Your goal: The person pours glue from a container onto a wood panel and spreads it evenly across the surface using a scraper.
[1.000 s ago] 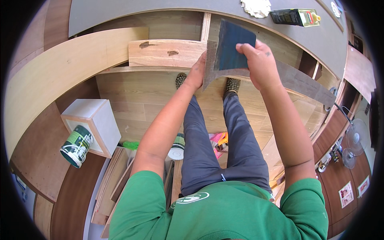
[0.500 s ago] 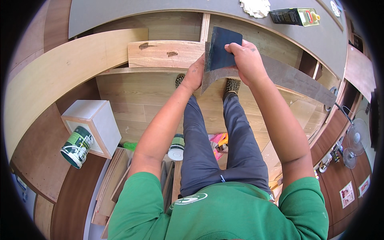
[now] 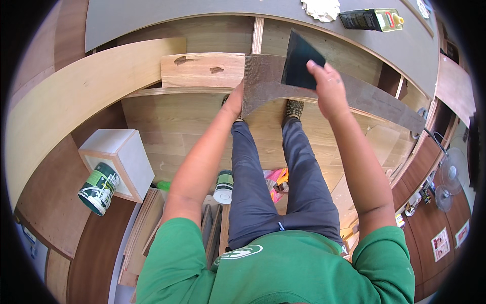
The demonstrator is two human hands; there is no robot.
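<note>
My right hand (image 3: 331, 91) is closed on a thin, dark, flat plate (image 3: 302, 62), its thumb across the lower right corner. The plate is tilted above a long grey-brown strip (image 3: 369, 95). Fine ridged lines show on the strip's left end. That end is lifted and curved, in front of a pale wooden board (image 3: 195, 71) with two dark gouges. At the strip's left edge, my left hand (image 3: 234, 103) grips it; most of those fingers are hidden behind it.
Beyond the strip lies a grey panel (image 3: 202, 10) carrying a dark bottle (image 3: 372, 20) and crumpled white paper (image 3: 321, 9). A curved pale board (image 3: 61, 96) spans the left. A paint-smeared green bucket (image 3: 98, 187) stands by a white box (image 3: 131, 157). Another bucket (image 3: 223, 187) is near my legs.
My right hand has moved right and slightly down with the plate, which has turned and uncovered the strip's ridged end. The strip's left end and my left hand have shifted slightly left.
</note>
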